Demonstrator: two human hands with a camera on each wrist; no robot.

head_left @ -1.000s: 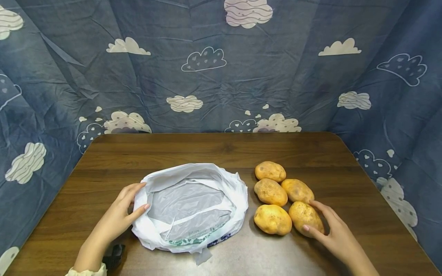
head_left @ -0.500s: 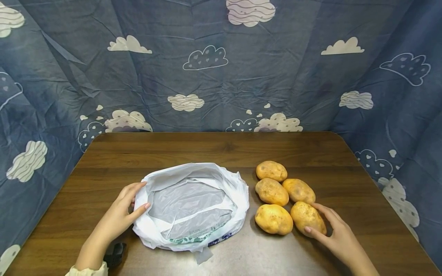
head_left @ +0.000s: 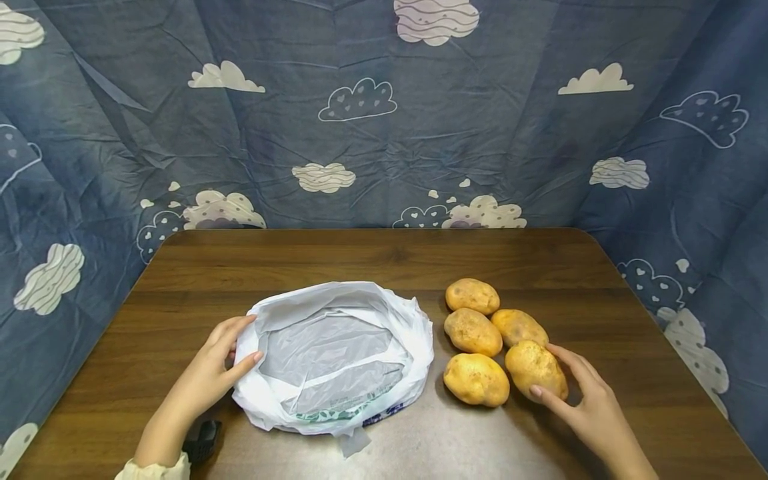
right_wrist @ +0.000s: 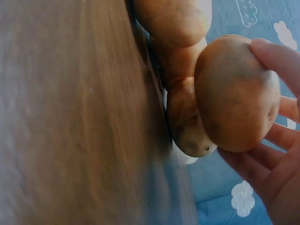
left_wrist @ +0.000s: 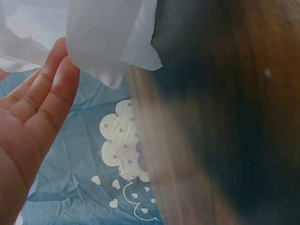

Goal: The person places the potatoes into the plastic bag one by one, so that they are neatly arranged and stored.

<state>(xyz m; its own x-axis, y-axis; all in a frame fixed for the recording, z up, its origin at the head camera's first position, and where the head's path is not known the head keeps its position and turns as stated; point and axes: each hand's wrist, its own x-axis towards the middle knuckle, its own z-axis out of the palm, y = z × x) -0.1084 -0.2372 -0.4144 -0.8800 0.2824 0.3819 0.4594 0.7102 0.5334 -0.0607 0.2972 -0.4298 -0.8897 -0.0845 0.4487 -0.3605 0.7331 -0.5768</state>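
Note:
A white plastic bag [head_left: 418, 347] with green print lies with its mouth spread wide on the wooden table. At its left rim, my left hand [head_left: 204, 377] pinches the plastic, thumb inside and fingers outside. My right hand [head_left: 591, 403] grips a yellow-brown potato [head_left: 536, 371] between thumb and fingers. In the right wrist view this gripped potato [right_wrist: 236, 93] stands farther off the tabletop than the potatoes behind it. Several others lie close together: a front potato [head_left: 476, 380], a middle potato [head_left: 473, 331], a back potato [head_left: 472, 296] and a right potato [head_left: 519, 327].
The dark wooden table [head_left: 336, 257] reaches back to a blue curtain [head_left: 384, 153] printed with clouds. A small black object [head_left: 203, 440] sits beside my left wrist. A grey flap [head_left: 354, 441] sticks out from the bag's front edge.
My right hand has raised its potato slightly, up and away from the table. My left hand keeps its place on the bag's rim.

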